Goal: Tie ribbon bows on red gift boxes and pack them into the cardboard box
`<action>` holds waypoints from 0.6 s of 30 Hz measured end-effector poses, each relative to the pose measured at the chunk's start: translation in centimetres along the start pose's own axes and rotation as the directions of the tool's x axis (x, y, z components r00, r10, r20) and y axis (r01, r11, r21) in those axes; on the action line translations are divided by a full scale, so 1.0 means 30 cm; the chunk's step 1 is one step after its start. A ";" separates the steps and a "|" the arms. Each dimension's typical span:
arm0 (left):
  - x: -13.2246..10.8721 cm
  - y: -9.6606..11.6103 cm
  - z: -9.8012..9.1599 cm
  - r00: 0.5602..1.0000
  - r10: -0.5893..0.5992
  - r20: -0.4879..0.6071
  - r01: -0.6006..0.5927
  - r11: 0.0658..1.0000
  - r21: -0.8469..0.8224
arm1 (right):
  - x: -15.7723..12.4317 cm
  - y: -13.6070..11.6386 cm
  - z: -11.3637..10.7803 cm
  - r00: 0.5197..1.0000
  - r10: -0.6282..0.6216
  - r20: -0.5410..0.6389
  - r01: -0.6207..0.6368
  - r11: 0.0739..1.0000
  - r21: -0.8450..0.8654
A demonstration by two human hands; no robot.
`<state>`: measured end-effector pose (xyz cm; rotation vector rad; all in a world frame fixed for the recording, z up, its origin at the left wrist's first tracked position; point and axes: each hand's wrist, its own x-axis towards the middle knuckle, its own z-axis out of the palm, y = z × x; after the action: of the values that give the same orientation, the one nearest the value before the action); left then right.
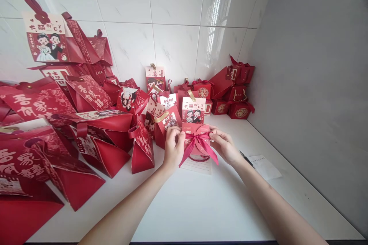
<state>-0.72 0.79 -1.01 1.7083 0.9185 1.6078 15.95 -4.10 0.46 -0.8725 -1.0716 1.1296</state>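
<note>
A small red gift box (196,128) with gold lettering is held up over the white table. A dark pink ribbon is tied in a bow (198,138) across its front, with two tails hanging down, and a twisted red cord handle (199,158) shows below. My left hand (173,146) grips the box's left side, thumb near the bow's loop. At the right side, my right hand (226,146) pinches the edge by the other loop; whether its fingers also hold ribbon I cannot tell. Just behind stands a box with a bride-and-groom picture (194,110).
Many red wedding boxes (89,95) are piled on the left, and more boxes (240,95) are stacked in the far right corner. Lined paper (198,167) lies under the held box. A black pen (245,157) and a paper slip (265,167) lie rightward. A grey wall (313,84) bounds the table.
</note>
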 end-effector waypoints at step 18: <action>0.003 0.002 -0.009 0.999 0.015 0.040 -0.012 0.997 -0.075 | -0.003 -0.004 -0.005 0.999 -0.029 0.019 0.030 0.999 -0.027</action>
<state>-0.99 0.82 -0.89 1.6932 0.8187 1.5906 16.13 -4.22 0.52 -0.8668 -1.1140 1.1025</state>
